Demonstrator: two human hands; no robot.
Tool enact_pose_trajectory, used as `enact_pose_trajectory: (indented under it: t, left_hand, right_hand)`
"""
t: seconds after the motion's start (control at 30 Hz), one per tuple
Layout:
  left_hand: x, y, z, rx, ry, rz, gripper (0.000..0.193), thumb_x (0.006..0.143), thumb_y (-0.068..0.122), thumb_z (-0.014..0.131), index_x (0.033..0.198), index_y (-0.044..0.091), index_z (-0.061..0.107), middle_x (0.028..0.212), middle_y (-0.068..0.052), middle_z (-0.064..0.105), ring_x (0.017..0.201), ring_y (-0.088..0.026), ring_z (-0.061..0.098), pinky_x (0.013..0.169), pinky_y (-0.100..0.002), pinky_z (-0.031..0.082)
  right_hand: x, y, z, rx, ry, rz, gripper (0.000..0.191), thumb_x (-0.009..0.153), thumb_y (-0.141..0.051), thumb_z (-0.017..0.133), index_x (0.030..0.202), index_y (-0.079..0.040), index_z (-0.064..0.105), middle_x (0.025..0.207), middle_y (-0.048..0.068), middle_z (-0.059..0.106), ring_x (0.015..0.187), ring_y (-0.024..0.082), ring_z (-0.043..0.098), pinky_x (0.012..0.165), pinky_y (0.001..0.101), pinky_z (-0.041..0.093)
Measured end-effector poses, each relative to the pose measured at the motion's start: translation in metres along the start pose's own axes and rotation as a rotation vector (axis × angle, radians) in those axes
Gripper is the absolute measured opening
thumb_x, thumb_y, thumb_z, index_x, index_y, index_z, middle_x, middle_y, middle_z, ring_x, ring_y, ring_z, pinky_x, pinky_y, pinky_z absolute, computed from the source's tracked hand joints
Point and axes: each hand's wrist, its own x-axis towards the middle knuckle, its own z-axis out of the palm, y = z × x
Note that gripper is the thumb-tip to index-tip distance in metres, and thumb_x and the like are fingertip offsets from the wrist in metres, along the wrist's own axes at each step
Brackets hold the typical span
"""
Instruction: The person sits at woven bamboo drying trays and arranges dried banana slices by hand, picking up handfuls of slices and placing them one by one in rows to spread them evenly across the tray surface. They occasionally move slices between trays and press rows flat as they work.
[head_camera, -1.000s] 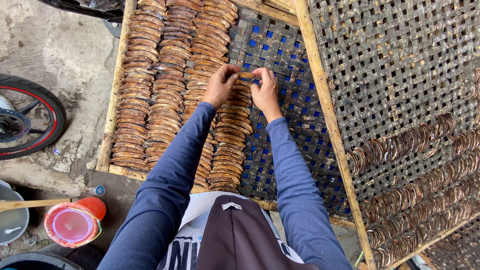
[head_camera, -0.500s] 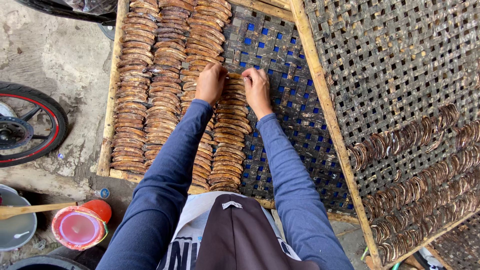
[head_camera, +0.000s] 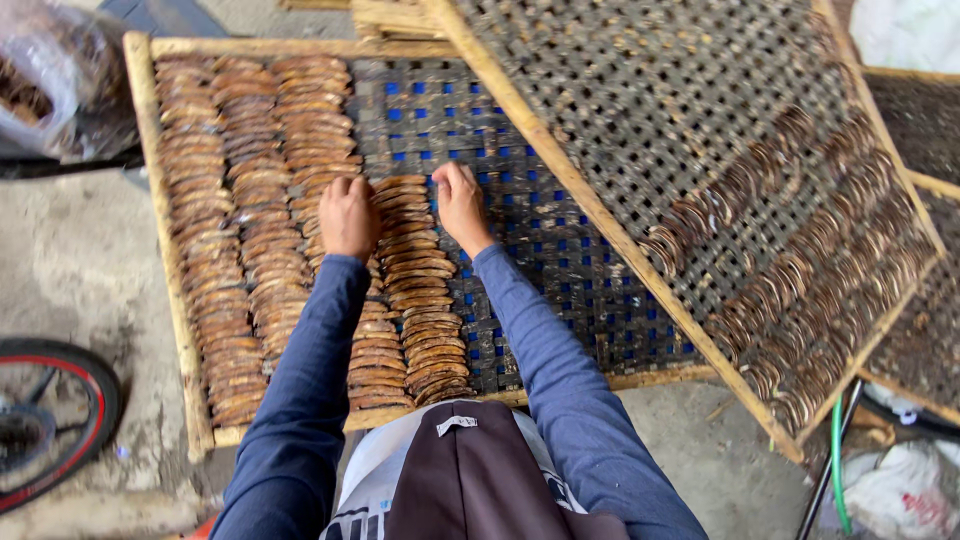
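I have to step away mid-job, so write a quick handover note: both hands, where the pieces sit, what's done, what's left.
Left hand: flat on the top of the third and fourth columns of brown slices, nothing clearly in its grip.
Right hand: fingertips at the top of the fourth column, on the woven tray.
Done: three full columns fill the tray's left side; the fourth reaches from the near edge up to the hands.
Left: the tray's upper middle and whole right part are bare mesh.
A second tray with slices overlaps on the right.

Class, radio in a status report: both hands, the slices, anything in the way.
Left hand and right hand palm-down at the top of the newest row of brown slices. Woven drying rack beyond bare. Nothing in the way.
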Motion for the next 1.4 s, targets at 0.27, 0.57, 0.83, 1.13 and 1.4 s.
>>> enact_pose_trajectory:
  t: [0.27,0.57,0.83,1.13,1.4]
  left_hand:
    - [-0.083,0.028,-0.053,-0.096,0.010,0.099,0.012,0.095,0.012,0.070,0.106,0.008,0.066,0.114,-0.017,0.057,0.109,-0.035,0.056,0.095,-0.048,0.047]
    - [-0.222,0.092,-0.087,-0.324,-0.356,0.100,0.039,0.079,0.011,0.075,0.117,0.007,0.067,0.132,-0.019,0.056,0.119,-0.039,0.054,0.101,-0.049,0.046]
    - [-0.220,0.136,-0.074,-0.290,-0.332,0.274,0.043,0.078,0.011,0.074,0.121,0.012,0.067,0.137,-0.017,0.054,0.123,-0.039,0.053,0.101,-0.050,0.044]
    - [-0.246,0.217,0.004,-0.104,-0.361,0.112,0.044,0.085,0.024,0.071,0.128,0.016,0.061,0.149,-0.017,0.046,0.134,-0.039,0.046,0.113,-0.054,0.035]
    - [-0.253,0.269,0.067,0.134,-0.545,0.028,0.073,0.076,0.034,0.077,0.143,0.026,0.048,0.158,-0.013,0.034,0.146,-0.034,0.035,0.117,-0.058,0.029]
  right_hand:
    - [-0.179,0.020,-0.099,0.184,0.074,0.302,0.006,0.101,-0.006,0.062,0.106,-0.004,0.065,0.101,0.005,0.071,0.089,0.012,0.068,0.074,0.0267,0.054]
    - [-0.402,0.016,-0.171,-0.002,0.371,0.742,0.015,0.094,-0.009,0.069,0.108,-0.006,0.067,0.094,0.001,0.073,0.082,0.010,0.066,0.074,0.0271,0.054]
    - [-0.330,0.097,-0.257,-0.145,0.462,0.513,0.025,0.092,-0.008,0.073,0.115,-0.006,0.065,0.098,0.004,0.070,0.082,0.013,0.066,0.075,0.0293,0.056]
    - [-0.172,0.224,-0.376,-0.211,0.488,0.326,0.038,0.089,-0.007,0.075,0.123,-0.006,0.060,0.118,0.014,0.065,0.102,0.025,0.064,0.086,0.0376,0.055]
    - [-0.058,0.309,-0.472,-0.349,0.473,0.339,0.036,0.087,-0.006,0.072,0.121,-0.005,0.059,0.117,0.017,0.065,0.110,0.035,0.057,0.096,0.0458,0.047]
